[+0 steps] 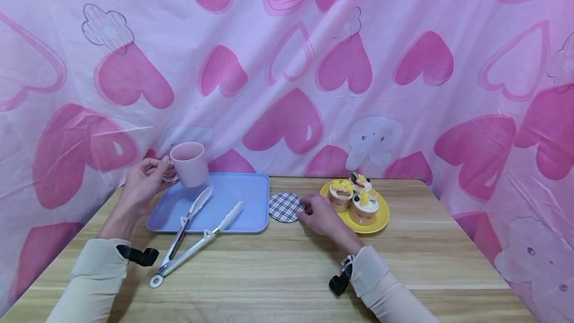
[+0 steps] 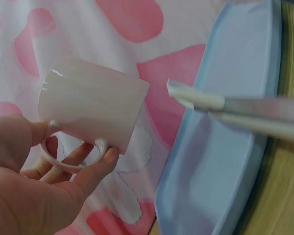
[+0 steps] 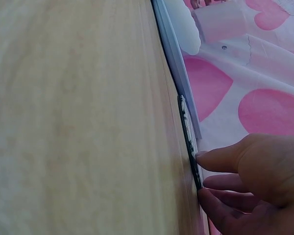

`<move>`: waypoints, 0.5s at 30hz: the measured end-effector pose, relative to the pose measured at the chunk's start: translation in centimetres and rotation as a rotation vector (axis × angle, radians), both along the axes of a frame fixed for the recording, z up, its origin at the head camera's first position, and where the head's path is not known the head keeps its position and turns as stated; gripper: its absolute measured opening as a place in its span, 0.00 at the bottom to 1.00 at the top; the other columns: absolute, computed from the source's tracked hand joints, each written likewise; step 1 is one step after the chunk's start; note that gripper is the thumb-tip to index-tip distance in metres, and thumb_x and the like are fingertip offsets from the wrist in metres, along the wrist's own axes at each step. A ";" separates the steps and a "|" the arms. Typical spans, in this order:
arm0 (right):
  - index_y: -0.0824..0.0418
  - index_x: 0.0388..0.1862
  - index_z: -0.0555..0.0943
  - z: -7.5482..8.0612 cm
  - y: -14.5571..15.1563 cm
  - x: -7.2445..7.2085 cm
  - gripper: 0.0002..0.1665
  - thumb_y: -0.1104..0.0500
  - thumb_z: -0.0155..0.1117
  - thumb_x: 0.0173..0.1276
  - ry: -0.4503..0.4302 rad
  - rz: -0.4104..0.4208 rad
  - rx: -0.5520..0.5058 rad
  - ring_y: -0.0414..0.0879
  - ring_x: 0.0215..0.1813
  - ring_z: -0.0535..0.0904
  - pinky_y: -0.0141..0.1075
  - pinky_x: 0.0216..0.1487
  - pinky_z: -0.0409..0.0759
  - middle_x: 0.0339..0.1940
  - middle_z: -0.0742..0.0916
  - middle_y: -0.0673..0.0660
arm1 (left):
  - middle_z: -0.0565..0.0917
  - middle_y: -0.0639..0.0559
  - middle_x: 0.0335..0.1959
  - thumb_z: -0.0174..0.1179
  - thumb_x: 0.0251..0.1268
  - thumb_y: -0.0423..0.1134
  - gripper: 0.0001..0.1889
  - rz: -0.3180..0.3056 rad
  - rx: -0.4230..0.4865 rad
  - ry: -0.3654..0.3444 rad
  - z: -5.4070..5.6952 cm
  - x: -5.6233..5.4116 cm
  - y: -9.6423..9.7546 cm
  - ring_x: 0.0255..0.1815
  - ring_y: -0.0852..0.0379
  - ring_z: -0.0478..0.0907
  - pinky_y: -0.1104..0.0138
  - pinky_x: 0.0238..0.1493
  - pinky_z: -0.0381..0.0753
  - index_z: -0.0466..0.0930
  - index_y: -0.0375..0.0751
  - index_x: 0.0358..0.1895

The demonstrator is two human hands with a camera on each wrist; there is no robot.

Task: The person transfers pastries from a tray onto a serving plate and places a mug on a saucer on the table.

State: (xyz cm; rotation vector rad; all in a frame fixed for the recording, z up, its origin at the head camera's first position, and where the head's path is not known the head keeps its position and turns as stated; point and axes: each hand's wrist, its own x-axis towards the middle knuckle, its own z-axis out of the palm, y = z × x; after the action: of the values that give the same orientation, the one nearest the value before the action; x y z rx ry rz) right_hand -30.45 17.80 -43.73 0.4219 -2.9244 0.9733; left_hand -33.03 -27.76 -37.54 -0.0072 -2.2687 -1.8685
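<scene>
My left hand (image 1: 145,181) grips a pink mug (image 1: 190,166) by its handle, with fingers curled through and round it. The mug is held up over the back left of a blue tray (image 1: 255,213); in the left wrist view the mug (image 2: 90,103) appears tilted. My right hand (image 1: 324,215) is low at the table, thumb and fingertips at the right edge of a round plaid coaster (image 1: 283,207). In the right wrist view the coaster (image 3: 187,132) shows edge-on, lying flat, with its rim between thumb and fingers.
Metal tongs with white tips (image 1: 190,253) lie spread, tips over the tray and hinge end on the wooden table (image 1: 269,283). Right of the right hand, a yellow plate (image 1: 381,216) bears three dessert cups (image 1: 364,213). A pink heart-patterned cloth (image 1: 287,64) hangs behind.
</scene>
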 end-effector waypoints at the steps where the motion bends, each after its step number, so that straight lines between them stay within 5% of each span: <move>1: 0.67 0.66 0.84 0.0 0.0 0.0 0.25 0.59 0.74 0.74 0.007 0.001 0.001 0.47 0.50 0.84 0.45 0.54 0.87 0.56 0.89 0.61 | 0.88 0.70 0.37 0.58 0.83 0.57 0.25 -0.009 0.026 0.006 0.1 0.1 0.2 0.41 0.66 0.90 0.69 0.45 0.90 0.74 0.35 0.57; 7: 0.67 0.66 0.84 0.4 -0.3 0.4 0.24 0.60 0.74 0.75 0.004 -0.007 -0.003 0.48 0.51 0.84 0.45 0.55 0.87 0.56 0.89 0.62 | 0.90 0.63 0.35 0.61 0.83 0.51 0.20 -0.064 0.161 0.014 0.8 0.6 1.2 0.38 0.63 0.90 0.68 0.43 0.91 0.73 0.35 0.54; 11: 0.67 0.66 0.84 0.3 -0.3 0.4 0.24 0.60 0.74 0.75 -0.003 -0.017 -0.001 0.48 0.50 0.84 0.45 0.55 0.87 0.56 0.88 0.62 | 0.88 0.65 0.40 0.59 0.83 0.54 0.22 -0.059 0.082 -0.001 1.1 0.8 2.2 0.40 0.62 0.90 0.67 0.45 0.91 0.74 0.35 0.56; 15: 0.68 0.65 0.84 0.3 -0.2 0.4 0.24 0.60 0.74 0.75 0.006 -0.002 -0.008 0.49 0.51 0.84 0.45 0.55 0.87 0.58 0.88 0.63 | 0.85 0.49 0.55 0.56 0.84 0.57 0.27 -0.058 0.001 -0.016 1.3 1.0 3.5 0.44 0.61 0.90 0.64 0.49 0.90 0.74 0.32 0.59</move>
State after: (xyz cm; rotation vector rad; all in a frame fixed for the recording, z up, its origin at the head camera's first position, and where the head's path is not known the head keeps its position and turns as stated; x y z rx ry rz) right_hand -30.06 17.62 -43.44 0.4212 -2.9145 0.9813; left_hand -32.01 -24.28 -36.23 -0.0581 -2.3020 -1.9049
